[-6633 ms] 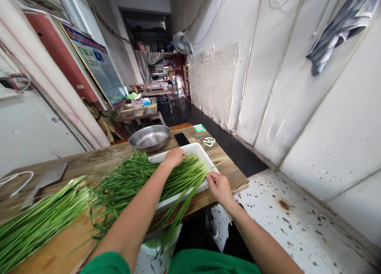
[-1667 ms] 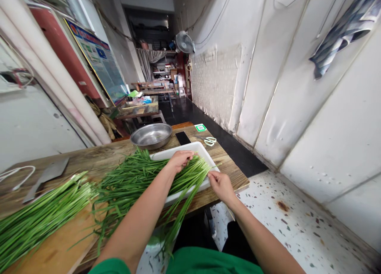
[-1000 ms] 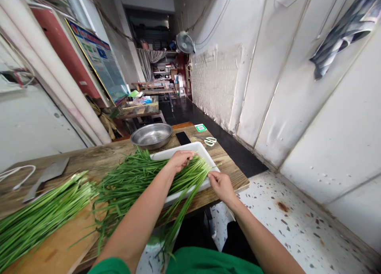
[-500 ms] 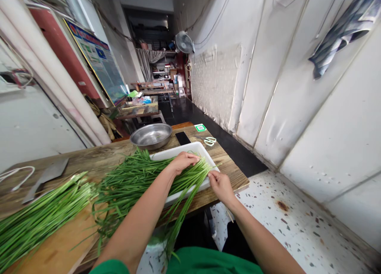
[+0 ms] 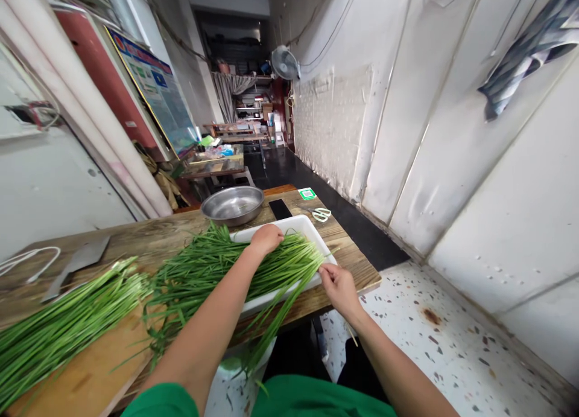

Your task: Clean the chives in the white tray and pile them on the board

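A thick heap of garlic chives (image 5: 194,269) lies across a white plastic tray (image 5: 323,243) and spills over its left end. My right hand (image 5: 337,284) is closed at the tray's right corner, its thumb and finger pinching the pale root ends of a few chives. Their green leaves hang over the tray's near edge. At the far side, my left hand (image 5: 268,239) rests on the chives with fingers curled; what is in them, if anything, is hidden. More chives (image 5: 67,326) lie in a bundle on a wooden cutting board (image 5: 90,369) to the left.
A cleaver (image 5: 81,260) and a white cable (image 5: 43,263) lie at the table's left. Behind the tray are a steel basin (image 5: 233,206), a black phone (image 5: 280,209), scissors (image 5: 320,214) and a green code card (image 5: 307,194). A wall (image 5: 452,133) runs along the right.
My left hand has moved left along the chives, away from the root ends. My right hand keeps its pinch at the tray's corner. The view has shifted slightly.
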